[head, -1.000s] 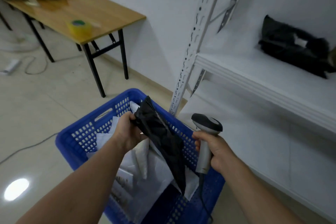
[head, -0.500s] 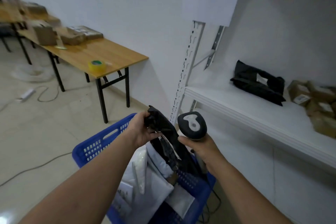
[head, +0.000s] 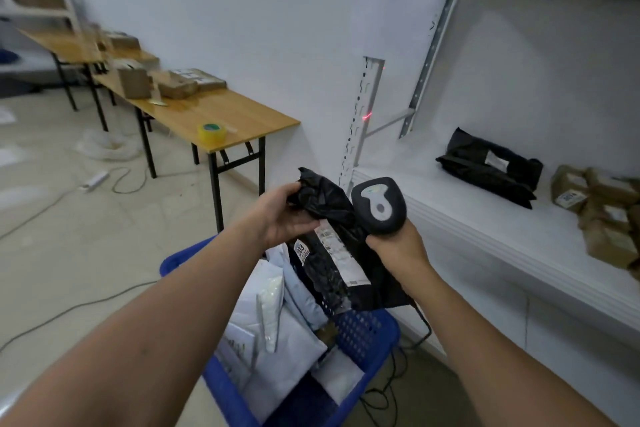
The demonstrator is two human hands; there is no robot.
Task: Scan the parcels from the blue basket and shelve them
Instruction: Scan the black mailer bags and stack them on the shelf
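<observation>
The white shelf (head: 467,215) at 3 o'clock carries a black bag (head: 491,166) and, at 4 o'clock of it, a huddle of brown boxes (head: 602,215) touching one another. The wooden table (head: 249,114) at 10 o'clock bears a yellow tape roll (head: 211,132) near its front corner and cardboard boxes (head: 180,83) farther back. On the floor (head: 86,253) stand the blue basket (head: 367,333) at 6 o'clock and a white power strip (head: 94,180) at 9 o'clock

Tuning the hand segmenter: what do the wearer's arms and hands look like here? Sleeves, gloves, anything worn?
Both are bare. The left hand and right hand wear no gloves, and no ring, watch or band shows. The left forearm and right forearm are uncovered to the frame's edge: no sleeve in view.
</observation>
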